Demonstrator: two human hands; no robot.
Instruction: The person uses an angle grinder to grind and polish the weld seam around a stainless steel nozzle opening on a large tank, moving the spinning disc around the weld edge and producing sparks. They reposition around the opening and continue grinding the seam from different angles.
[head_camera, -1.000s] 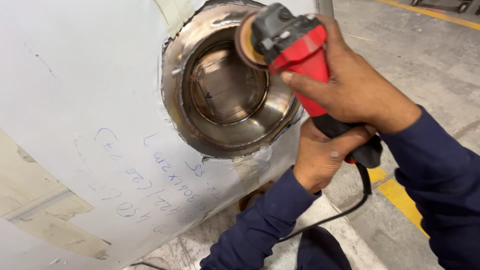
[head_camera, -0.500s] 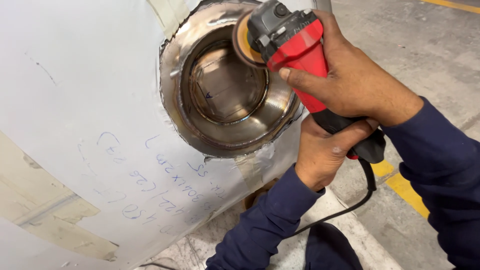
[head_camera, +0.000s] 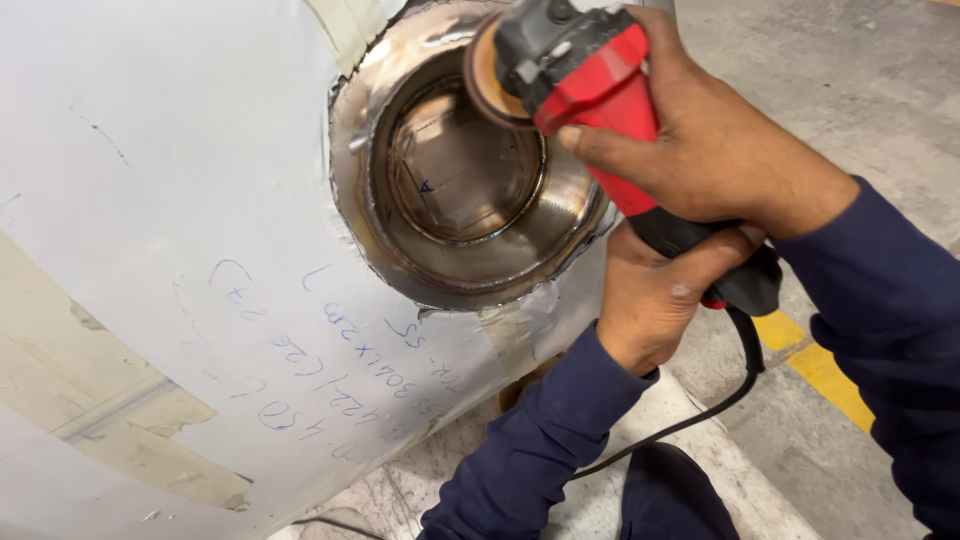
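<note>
A person in dark blue sleeves is holding a red and black angle grinder (head_camera: 600, 100). The left hand (head_camera: 655, 295) is wrapping its fingers around the grinder's rear handle, where the black cord (head_camera: 700, 410) is trailing off. The right hand (head_camera: 715, 150) is gripping the red body from above. The disc is touching the rim of a round steel opening (head_camera: 460, 180) in a film-covered tank (head_camera: 150, 200).

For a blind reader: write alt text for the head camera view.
Two hands hold a red and black angle grinder, its disc at the upper rim of a round metal opening in a white-filmed tank wall. The right hand grips the body; the left hand grips the corded rear handle.
</note>
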